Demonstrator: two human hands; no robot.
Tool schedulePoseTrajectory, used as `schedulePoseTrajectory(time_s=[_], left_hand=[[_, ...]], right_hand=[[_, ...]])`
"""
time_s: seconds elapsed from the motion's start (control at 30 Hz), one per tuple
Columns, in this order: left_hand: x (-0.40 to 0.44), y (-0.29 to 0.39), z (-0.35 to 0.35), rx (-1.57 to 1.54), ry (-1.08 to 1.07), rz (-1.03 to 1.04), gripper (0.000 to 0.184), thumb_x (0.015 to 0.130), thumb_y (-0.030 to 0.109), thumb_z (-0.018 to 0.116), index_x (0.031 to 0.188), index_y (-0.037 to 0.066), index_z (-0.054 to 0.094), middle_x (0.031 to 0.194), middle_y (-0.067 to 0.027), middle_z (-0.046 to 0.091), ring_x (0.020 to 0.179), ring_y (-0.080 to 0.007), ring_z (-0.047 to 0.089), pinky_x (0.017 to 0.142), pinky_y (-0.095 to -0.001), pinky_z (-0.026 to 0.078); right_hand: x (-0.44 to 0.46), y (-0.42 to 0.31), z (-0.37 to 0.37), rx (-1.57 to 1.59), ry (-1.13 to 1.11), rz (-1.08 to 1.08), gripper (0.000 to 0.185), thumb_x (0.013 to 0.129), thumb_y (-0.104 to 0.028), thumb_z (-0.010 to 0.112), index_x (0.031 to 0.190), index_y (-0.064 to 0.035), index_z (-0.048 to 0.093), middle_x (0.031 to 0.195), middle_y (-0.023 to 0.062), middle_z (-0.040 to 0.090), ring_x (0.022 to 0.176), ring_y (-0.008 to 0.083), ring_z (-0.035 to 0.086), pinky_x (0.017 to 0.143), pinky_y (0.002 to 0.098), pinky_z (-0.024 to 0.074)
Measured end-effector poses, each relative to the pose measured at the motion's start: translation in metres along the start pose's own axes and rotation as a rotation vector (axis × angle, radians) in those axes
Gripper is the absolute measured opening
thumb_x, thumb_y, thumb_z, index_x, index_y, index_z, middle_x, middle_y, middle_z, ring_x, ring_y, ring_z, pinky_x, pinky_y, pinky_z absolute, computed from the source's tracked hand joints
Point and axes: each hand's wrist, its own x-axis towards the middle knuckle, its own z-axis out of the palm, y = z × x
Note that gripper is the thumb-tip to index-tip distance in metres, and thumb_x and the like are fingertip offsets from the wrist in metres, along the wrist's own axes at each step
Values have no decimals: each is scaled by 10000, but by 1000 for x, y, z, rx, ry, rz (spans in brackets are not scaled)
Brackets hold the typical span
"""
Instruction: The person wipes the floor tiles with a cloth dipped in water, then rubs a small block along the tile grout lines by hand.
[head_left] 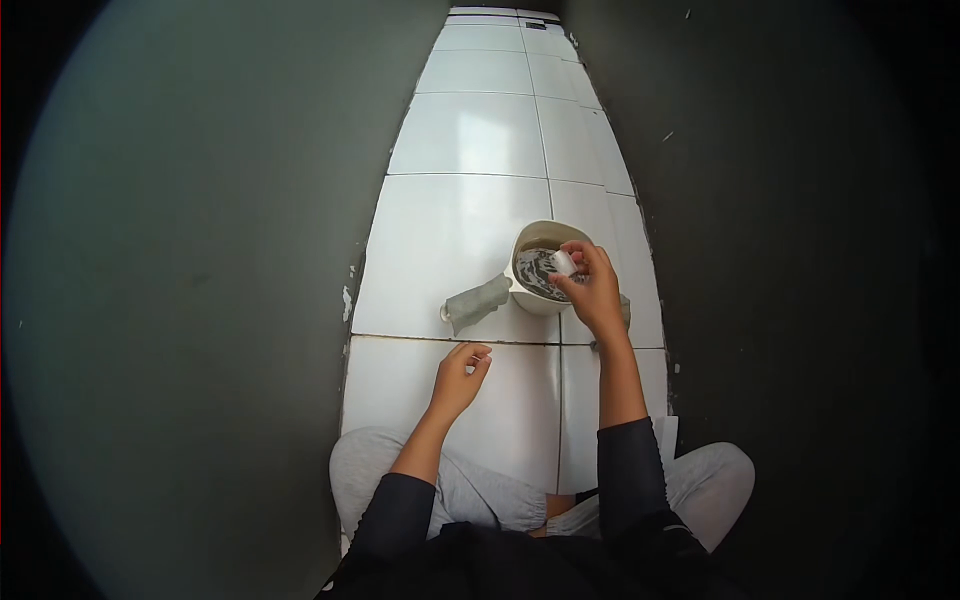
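Note:
A pale pot [545, 303] with dark liquid and whitish foam inside stands on the white tiles. Its handle, wrapped in a grey-green cloth [478, 303], points to the lower left. Over the right part of the pot's opening, my right hand [590, 288] pinches a small white piece [565, 263] between thumb and fingers. My left hand [463, 376] rests just below the cloth-wrapped handle, apart from it, with its fingers curled; whether anything is between them is too small to tell.
White floor tiles [465, 135] run forward between dark grey walls on both sides. A small dark object [536, 26] lies at the far end. My crossed legs in grey trousers [480, 490] are close below the hands. Something greenish shows behind my right wrist.

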Motion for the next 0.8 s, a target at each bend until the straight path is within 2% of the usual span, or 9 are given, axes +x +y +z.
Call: schedulePoseTrajectory(time_s=[0.07,0.13,0.27,0.33,0.4,0.57,0.7,0.77,0.8], left_hand=[[-2,-3,2,-6,0,7,163,859,97,627,1000,19,649,958,-91,635,783,-174,627,652,-284,502],[-3,-7,3,24,-49,-15,167,862,112,628,995,14,647,952,-103,639,777,-186,627,685,-297,506],[-8,-11,3,42,-161,-64,190,873,148,633,1018,26,653,944,-80,655,778,-144,609,703,-291,499],[-11,-11,2,64,-212,-89,198,875,156,631,1020,23,650,920,-83,657,758,-150,601,709,-293,498],[-11,-9,3,64,-219,-105,199,876,158,632,1021,24,650,910,-83,658,748,-152,596,708,-291,497],[-11,-5,3,93,-237,-114,196,882,157,627,1028,29,650,913,-90,657,751,-160,604,708,-292,498],[0,14,-5,-69,-157,-62,230,887,122,605,1104,46,614,1072,-96,625,920,-192,627,727,-301,501],[10,17,-6,-159,-98,-38,269,892,112,598,1157,63,596,1154,-84,605,1008,-184,615,742,-299,497],[16,15,-8,-171,-52,-7,321,895,106,592,1213,74,556,1229,-75,562,1087,-183,575,768,-300,489]], right_hand=[[-33,-2,7,353,-28,119,421,711,-21,754,1094,-72,587,1012,18,548,903,144,562,740,266,482],[-62,24,28,416,-72,152,430,717,-24,756,1108,-79,586,1072,41,567,916,138,568,745,254,480],[-103,50,47,508,-100,426,438,754,-27,729,1159,-64,569,1135,71,569,929,139,582,788,251,477],[-113,62,54,705,10,521,414,784,-11,684,1176,-35,556,1188,93,556,931,140,590,812,260,479],[-120,66,54,703,5,581,391,804,7,644,1182,-10,546,1204,106,546,927,140,596,833,265,482],[-122,70,59,569,16,556,396,791,-45,702,1160,0,568,1126,79,570,901,119,592,786,246,488],[-128,91,70,526,105,577,387,774,-70,738,1127,-12,590,1067,58,578,849,98,575,735,238,494],[-129,96,74,167,205,411,354,761,-75,754,1077,-15,608,1040,56,557,787,101,557,703,244,502],[-131,98,74,161,208,415,354,761,-75,754,1077,-15,608,1040,56,557,787,101,557,703,244,502]])
